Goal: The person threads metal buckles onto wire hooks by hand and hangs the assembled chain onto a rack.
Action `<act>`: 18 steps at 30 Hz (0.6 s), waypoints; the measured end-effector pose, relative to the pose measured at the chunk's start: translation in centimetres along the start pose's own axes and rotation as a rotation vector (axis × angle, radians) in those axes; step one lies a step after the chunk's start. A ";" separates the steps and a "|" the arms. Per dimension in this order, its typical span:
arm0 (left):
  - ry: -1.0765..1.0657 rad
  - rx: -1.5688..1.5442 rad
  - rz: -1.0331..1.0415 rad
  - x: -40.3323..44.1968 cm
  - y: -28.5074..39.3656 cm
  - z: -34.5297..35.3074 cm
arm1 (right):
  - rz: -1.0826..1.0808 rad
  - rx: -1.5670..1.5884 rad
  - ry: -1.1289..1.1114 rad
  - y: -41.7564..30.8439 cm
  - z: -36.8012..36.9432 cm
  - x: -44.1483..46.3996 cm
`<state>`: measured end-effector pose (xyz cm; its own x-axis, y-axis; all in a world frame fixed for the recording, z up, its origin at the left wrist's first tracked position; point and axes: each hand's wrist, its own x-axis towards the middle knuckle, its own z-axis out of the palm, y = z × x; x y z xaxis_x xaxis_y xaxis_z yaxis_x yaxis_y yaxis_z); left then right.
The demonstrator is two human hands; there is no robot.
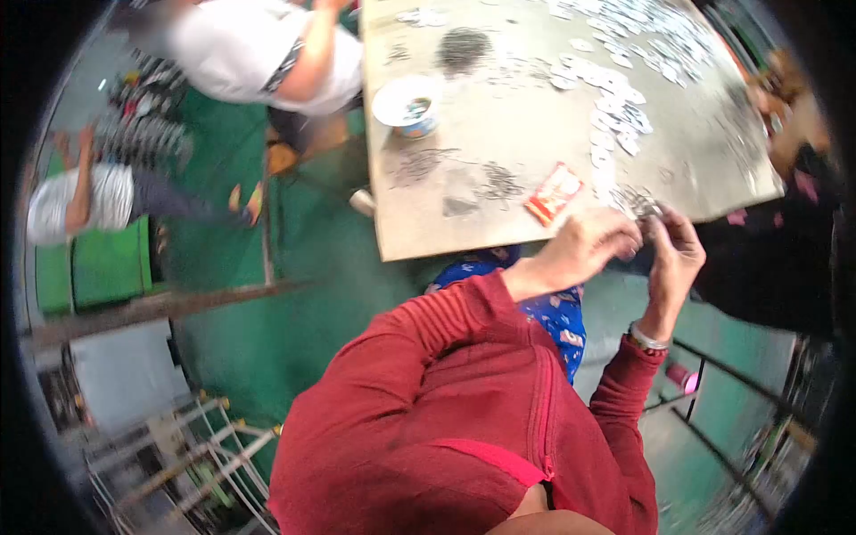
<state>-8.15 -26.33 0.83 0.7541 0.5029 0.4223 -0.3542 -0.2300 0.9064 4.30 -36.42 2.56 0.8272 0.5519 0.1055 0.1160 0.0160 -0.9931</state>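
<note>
My left hand (588,245) is at the table's near edge, its fingers bent and drawn together, and what lies between them is too small to make out. Close beside it, my right hand (673,254), with a band at the wrist, pinches a small dark metallic piece (648,212) at the fingertips. A loose pile of thin metal pieces (631,198) is just beyond both hands. To the left of it lies a red and white packet (555,193). White flat pieces (603,160) run in a row up the table from the hands.
The table (508,116) carries a white bowl (408,105), dark heaps of thin pieces (465,49) and many white pieces (660,40). A person in white (259,53) is at the left edge. Someone in dark clothing (767,241) is close on the right. Another person (85,201) is farther left.
</note>
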 end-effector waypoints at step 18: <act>0.118 0.686 -0.163 5.3 -5.7 -10.0 | 0.065 0.334 0.064 -1.4 0.1 -4.5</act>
<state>-7.66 -14.06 -2.20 0.6893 0.6536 0.3126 0.2150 -0.5966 0.7732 0.40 -38.85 3.48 0.8611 0.5073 0.0342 -0.1155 0.2606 -0.9585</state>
